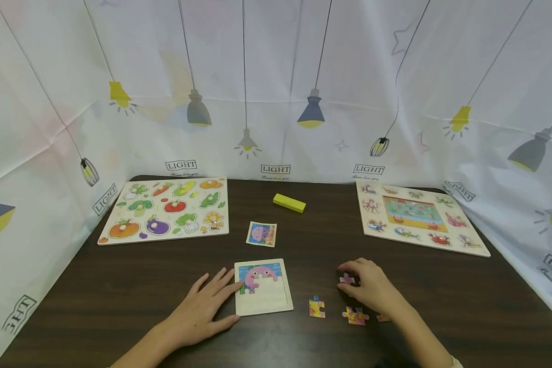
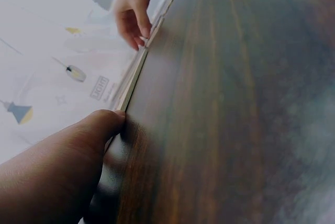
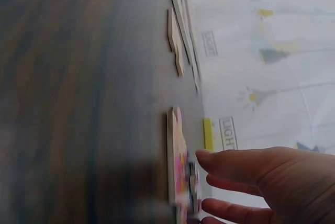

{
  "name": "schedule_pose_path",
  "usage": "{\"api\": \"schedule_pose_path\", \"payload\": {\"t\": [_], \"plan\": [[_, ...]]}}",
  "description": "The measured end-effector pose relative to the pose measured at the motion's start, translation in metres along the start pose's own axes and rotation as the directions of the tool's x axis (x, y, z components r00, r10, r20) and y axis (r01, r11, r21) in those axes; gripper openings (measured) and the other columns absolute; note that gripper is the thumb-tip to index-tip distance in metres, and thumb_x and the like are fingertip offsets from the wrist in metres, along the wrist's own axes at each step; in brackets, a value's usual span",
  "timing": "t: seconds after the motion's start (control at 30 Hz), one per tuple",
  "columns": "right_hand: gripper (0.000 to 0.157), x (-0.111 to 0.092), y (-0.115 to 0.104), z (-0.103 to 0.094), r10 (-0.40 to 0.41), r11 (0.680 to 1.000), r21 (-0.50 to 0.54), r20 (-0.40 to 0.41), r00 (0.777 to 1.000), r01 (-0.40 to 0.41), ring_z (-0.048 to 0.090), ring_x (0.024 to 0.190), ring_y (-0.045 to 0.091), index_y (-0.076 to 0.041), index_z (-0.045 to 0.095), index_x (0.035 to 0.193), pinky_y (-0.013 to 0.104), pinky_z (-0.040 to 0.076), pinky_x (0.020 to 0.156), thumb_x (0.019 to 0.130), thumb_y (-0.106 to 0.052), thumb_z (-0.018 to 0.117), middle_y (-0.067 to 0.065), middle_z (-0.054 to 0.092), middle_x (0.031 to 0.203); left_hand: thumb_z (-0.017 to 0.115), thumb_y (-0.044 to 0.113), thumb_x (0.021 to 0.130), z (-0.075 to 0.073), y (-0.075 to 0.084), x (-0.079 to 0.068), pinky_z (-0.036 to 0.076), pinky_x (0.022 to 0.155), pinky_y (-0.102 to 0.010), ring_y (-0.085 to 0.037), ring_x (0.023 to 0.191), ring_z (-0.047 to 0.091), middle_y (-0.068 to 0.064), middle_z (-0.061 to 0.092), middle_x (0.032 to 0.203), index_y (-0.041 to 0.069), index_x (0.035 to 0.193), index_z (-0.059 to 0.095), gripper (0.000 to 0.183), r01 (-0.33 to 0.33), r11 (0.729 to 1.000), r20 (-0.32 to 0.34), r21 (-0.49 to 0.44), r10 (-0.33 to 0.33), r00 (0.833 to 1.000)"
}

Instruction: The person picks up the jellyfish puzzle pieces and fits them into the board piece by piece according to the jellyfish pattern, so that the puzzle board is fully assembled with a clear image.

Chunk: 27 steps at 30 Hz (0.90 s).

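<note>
A square wooden puzzle board holds a partly assembled pink cartoon picture along its top and left. My left hand rests against its left edge, fingers spread, one fingertip on the picture; in the left wrist view the thumb touches the board's side. Over a small pink puzzle piece hovers my right hand, thumb and index finger on either side of it with a gap. Nearby lie a yellow piece and a yellow-pink piece. Another piece is partly hidden by the right wrist.
Behind the board lie a small picture card and a yellow block. A vegetable peg board lies at the back left, a sea-animal board at the back right. A printed white curtain borders the dark table.
</note>
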State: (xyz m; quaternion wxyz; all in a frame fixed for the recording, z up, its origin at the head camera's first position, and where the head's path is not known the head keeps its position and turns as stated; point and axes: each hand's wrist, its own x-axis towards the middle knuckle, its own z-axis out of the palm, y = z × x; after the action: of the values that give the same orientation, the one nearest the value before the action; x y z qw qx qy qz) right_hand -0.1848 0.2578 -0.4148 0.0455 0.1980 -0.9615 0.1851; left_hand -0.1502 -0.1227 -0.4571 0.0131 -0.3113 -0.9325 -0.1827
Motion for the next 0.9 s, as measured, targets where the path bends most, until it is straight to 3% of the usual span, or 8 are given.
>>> {"api": "schedule_pose_path", "payload": {"t": [0.43, 0.9], "plan": [[0.029, -0.007, 0.012, -0.003, -0.032, 0.999, -0.027, -0.014, 0.999, 0.032, 0.044, 0.075, 0.014, -0.006, 0.069, 0.097, 0.032, 0.037, 0.064, 0.074, -0.022, 0.076, -0.001, 0.059, 0.084, 0.044, 0.059, 0.088, -0.003, 0.003, 0.001, 0.010, 0.106, -0.051, -0.021, 0.138, 0.015, -0.004, 0.024, 0.149, 0.022, 0.142, 0.035, 0.066, 0.019, 1.000, 0.020, -0.014, -0.018, 1.000], [0.029, -0.007, 0.010, 0.000, 0.034, 0.996, 0.087, -0.008, 0.999, -0.033, 0.047, 0.075, 0.015, -0.004, 0.061, 0.094, 0.031, 0.041, 0.064, 0.073, -0.015, 0.077, 0.002, 0.058, 0.086, 0.044, 0.060, 0.088, 0.000, 0.001, 0.001, 0.011, 0.106, -0.051, -0.021, 0.137, 0.016, -0.003, 0.024, 0.149, 0.024, 0.142, 0.034, 0.066, 0.014, 1.000, 0.013, -0.004, -0.014, 1.000]]}}
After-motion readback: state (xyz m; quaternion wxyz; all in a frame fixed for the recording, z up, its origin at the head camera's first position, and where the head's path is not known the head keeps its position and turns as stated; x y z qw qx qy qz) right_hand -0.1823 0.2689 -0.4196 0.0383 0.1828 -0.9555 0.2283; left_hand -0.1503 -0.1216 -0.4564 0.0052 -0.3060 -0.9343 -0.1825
